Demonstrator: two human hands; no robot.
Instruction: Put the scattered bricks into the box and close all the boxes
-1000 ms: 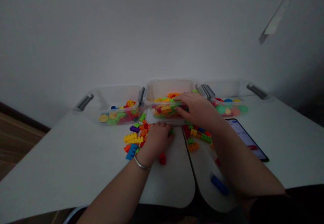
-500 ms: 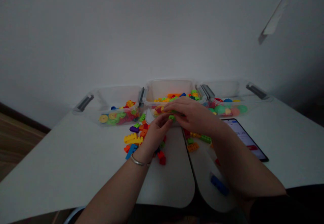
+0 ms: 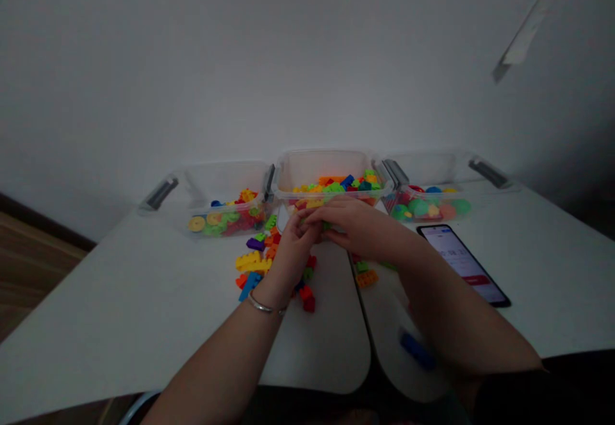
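My left hand [image 3: 295, 245] and my right hand [image 3: 353, 223] meet in front of the middle bin, fingertips touching. Pinched between them is a small green building block [image 3: 327, 225], mostly covered by the fingers. A loose pile of building blocks lies beside and under my left wrist, among them a yellow block [image 3: 248, 259], a purple block [image 3: 255, 244], a blue block [image 3: 250, 285] and a red block [image 3: 308, 299]. Under my right forearm there are more pieces, with an orange block [image 3: 367, 278] showing.
Three clear plastic bins stand along the wall: a left bin [image 3: 225, 168], a middle bin [image 3: 327, 158] and a right bin [image 3: 423, 162], each holding colourful toy pieces. A phone [image 3: 464, 265] lies at the right. Near the front is a blue block [image 3: 417, 350], by the table's seam.
My right hand has shifted slightly left and down, its fingers closing in against my left fingertips. The green block between them is now more covered.
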